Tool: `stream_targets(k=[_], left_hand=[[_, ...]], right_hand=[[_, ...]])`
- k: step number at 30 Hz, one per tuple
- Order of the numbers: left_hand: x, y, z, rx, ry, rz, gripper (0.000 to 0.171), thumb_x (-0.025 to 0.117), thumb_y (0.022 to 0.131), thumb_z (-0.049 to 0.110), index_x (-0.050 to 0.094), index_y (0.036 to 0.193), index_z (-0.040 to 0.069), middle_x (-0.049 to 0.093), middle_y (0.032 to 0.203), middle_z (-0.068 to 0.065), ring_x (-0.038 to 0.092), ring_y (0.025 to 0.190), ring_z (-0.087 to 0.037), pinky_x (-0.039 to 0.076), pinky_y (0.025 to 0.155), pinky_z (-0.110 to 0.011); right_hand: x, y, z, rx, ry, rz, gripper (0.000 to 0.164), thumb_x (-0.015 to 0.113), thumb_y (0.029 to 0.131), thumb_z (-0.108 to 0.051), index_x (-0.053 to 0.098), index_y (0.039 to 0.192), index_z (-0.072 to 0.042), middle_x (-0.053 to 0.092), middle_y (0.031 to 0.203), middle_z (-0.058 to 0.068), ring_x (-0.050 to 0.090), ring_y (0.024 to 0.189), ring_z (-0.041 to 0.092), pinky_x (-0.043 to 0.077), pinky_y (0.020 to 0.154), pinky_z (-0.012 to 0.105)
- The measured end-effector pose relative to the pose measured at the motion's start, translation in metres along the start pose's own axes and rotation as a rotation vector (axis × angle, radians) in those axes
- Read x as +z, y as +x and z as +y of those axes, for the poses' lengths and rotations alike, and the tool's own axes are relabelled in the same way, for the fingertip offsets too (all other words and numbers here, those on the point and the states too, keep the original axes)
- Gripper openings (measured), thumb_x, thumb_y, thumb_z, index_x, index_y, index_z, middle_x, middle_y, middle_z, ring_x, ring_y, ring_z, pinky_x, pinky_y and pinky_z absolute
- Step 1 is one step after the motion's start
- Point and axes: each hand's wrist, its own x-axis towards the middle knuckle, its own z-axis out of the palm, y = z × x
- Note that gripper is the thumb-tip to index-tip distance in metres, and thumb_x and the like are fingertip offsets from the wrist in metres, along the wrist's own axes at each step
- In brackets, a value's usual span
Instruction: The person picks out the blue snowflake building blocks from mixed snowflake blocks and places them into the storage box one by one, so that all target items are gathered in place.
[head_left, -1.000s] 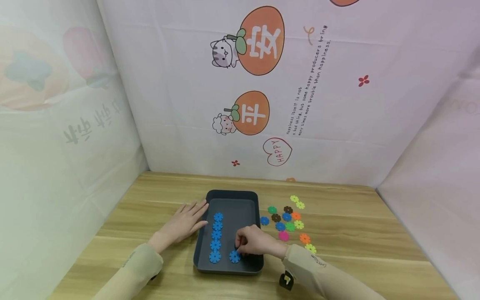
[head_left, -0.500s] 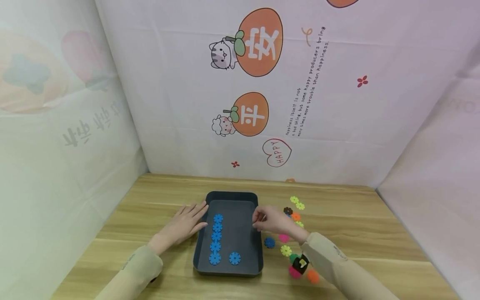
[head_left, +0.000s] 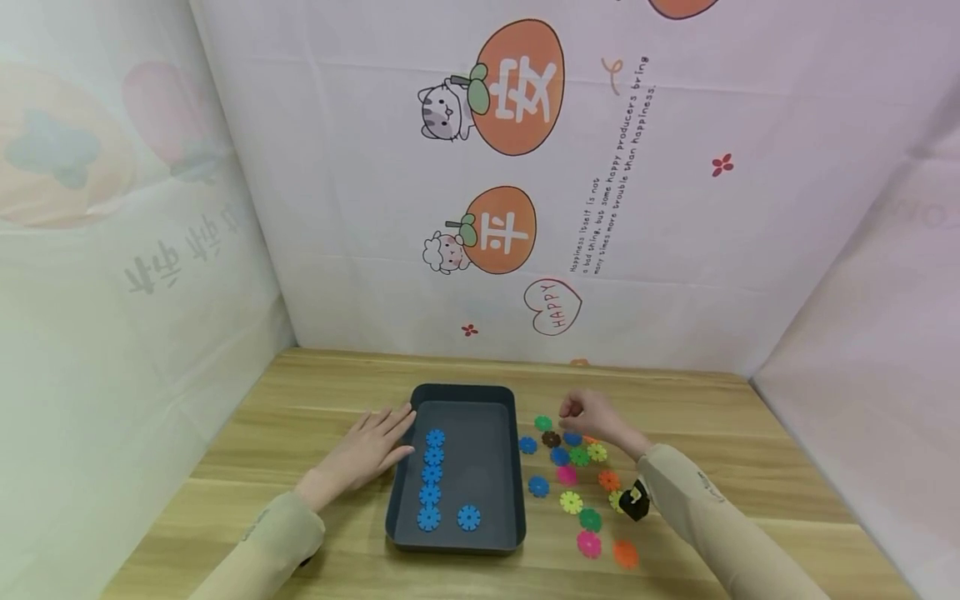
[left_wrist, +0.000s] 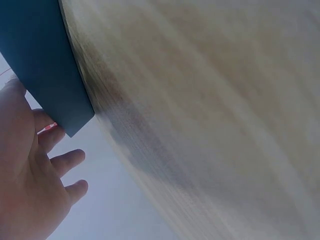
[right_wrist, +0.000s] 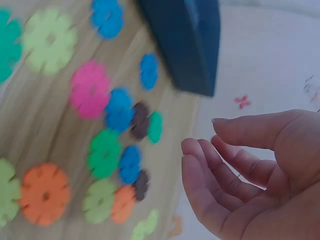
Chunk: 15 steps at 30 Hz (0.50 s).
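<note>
A dark grey tray [head_left: 480, 462] lies on the table. In its left half a column of several blue notched discs [head_left: 431, 473] runs front to back, and one more blue disc [head_left: 468, 517] lies at the front right. My left hand [head_left: 363, 450] rests with spread fingers against the tray's left rim; in the left wrist view its fingertips [left_wrist: 75, 159] are beside the tray wall. My right hand [head_left: 596, 419] hovers above the loose discs right of the tray. The right wrist view shows its thumb apart from loosely bent fingers, holding nothing.
Loose discs in several colours lie right of the tray, among them pink [head_left: 589, 544], orange [head_left: 625, 553], yellow [head_left: 571, 502] and brown [head_left: 551, 439] ones. Printed cloth walls [head_left: 375, 250] enclose the table at the back and both sides.
My right hand has left the front-right blue disc in the tray and moved back and right, out over the loose discs. My left hand stays at the tray's rim.
</note>
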Motion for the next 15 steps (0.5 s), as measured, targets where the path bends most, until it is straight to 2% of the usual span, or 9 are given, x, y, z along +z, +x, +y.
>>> stream_targets(k=[6, 11, 15], left_hand=[[0.000, -0.001, 0.000, 0.000, -0.002, 0.005, 0.062, 0.043, 0.105, 0.044, 0.034, 0.155, 0.009, 0.031, 0.162, -0.012, 0.035, 0.146, -0.041, 0.027, 0.118, -0.063], [0.000, -0.001, 0.000, 0.001, -0.008, 0.009, 0.062, 0.044, 0.105, 0.044, 0.034, 0.155, 0.009, 0.031, 0.163, -0.012, 0.035, 0.146, -0.041, 0.027, 0.118, -0.063], [0.001, 0.000, -0.001, 0.004, -0.011, 0.013, 0.062, 0.044, 0.105, 0.044, 0.034, 0.155, 0.009, 0.031, 0.163, -0.012, 0.035, 0.147, -0.041, 0.027, 0.118, -0.063]], right_hand=[[0.004, -0.002, 0.015, 0.121, -0.046, -0.029, 0.010, 0.071, 0.084, -0.003, 0.066, 0.092, 0.003, 0.068, 0.086, 0.010, 0.058, 0.072, 0.015, 0.051, 0.063, 0.028], [0.009, -0.001, 0.025, 0.146, -0.096, -0.021, 0.016, 0.073, 0.082, -0.004, 0.068, 0.095, 0.003, 0.069, 0.090, 0.011, 0.061, 0.077, 0.017, 0.055, 0.068, 0.033], [0.012, 0.002, 0.031, 0.155, -0.108, -0.005, 0.016, 0.076, 0.080, -0.005, 0.068, 0.092, 0.004, 0.069, 0.087, 0.011, 0.060, 0.074, 0.018, 0.055, 0.066, 0.033]])
